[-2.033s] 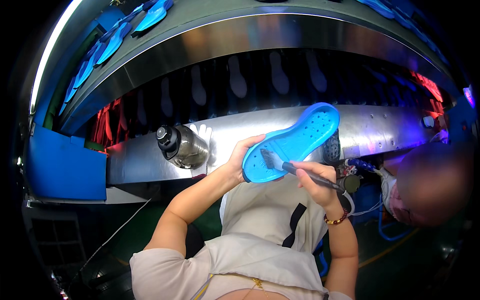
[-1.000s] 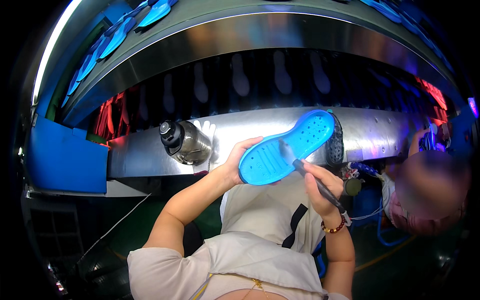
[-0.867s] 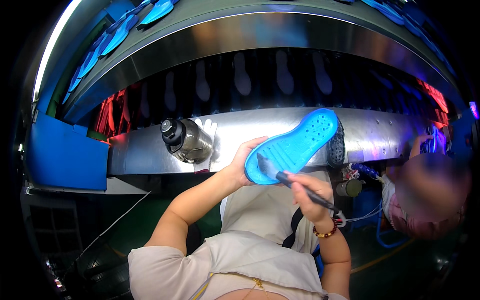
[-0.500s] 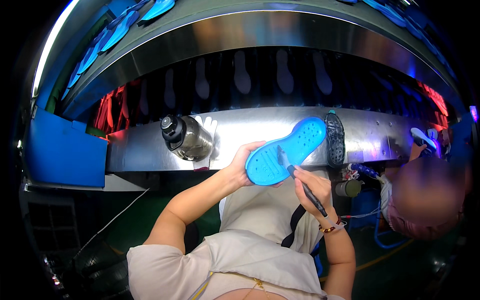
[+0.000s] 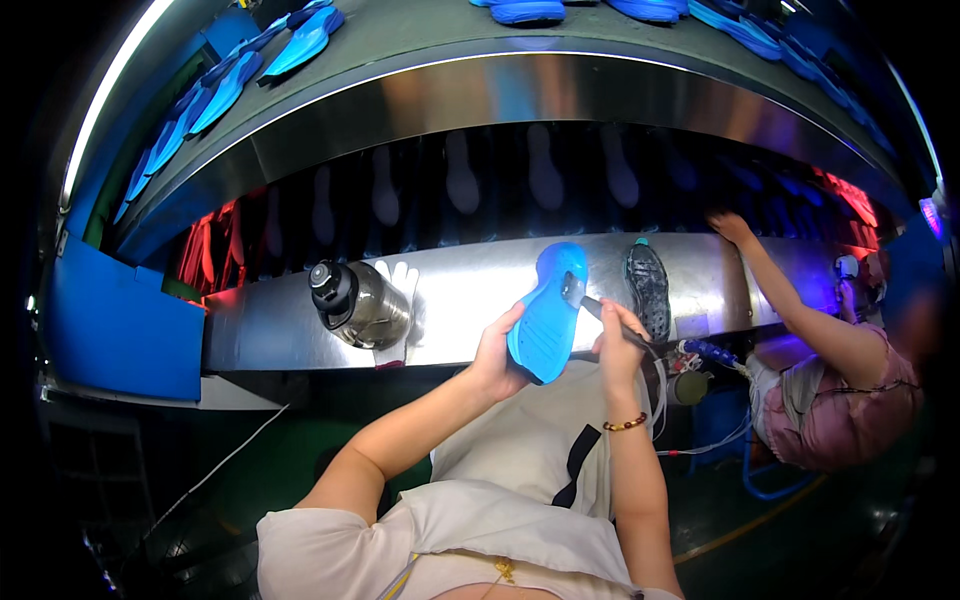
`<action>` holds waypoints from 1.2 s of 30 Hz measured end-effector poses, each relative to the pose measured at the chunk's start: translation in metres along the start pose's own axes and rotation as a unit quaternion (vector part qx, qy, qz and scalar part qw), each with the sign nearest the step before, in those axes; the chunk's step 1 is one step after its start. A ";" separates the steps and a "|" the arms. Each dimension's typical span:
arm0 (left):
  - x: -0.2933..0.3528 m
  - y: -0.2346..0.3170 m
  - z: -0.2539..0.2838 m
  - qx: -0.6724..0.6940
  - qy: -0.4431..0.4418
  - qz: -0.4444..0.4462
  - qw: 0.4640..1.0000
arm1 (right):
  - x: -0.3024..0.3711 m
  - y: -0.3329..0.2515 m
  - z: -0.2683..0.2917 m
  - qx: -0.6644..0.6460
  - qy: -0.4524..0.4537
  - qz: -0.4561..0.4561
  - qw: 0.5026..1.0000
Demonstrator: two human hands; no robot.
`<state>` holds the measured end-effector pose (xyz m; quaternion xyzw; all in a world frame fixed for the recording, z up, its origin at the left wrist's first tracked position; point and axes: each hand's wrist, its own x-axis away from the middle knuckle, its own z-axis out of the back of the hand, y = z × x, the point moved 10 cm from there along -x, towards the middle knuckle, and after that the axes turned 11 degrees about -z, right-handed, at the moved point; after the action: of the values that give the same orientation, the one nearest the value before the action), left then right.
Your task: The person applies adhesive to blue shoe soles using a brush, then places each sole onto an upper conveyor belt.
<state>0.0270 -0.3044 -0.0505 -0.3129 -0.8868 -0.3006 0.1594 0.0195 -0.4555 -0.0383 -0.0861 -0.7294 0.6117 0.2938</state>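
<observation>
My left hand (image 5: 497,355) grips the blue sole (image 5: 541,338) by its lower left edge, holding it above the near edge of the metal bench (image 5: 465,295). My right hand (image 5: 622,345), to the sole's right, is closed around a brush (image 5: 592,305), its bristles against the sole's upper part. A black sole (image 5: 651,295) lies beyond my right hand.
</observation>
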 end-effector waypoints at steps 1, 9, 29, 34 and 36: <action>-0.001 -0.003 -0.003 -0.001 -0.003 -0.001 1.000 | -0.004 0.009 -0.004 -0.008 -0.005 -0.027 1.000; -0.003 0.007 -0.001 -0.049 0.011 -0.099 0.994 | 0.014 0.007 -0.035 0.002 -0.052 0.011 0.999; 0.003 0.053 0.001 -0.079 -0.130 -0.090 0.984 | 0.017 -0.071 -0.012 -0.037 -0.080 0.037 0.995; 0.013 0.048 -0.010 -0.056 -0.151 -0.049 0.986 | 0.046 -0.105 -0.049 0.233 -0.088 0.298 0.921; 0.011 0.050 -0.005 -0.050 -0.152 -0.048 0.986 | 0.072 -0.106 -0.066 0.261 -0.151 0.352 0.886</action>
<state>0.0516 -0.2715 -0.0198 -0.3198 -0.8986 -0.3004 -0.0076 0.0209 -0.3905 0.0903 -0.1637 -0.5006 0.8490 -0.0421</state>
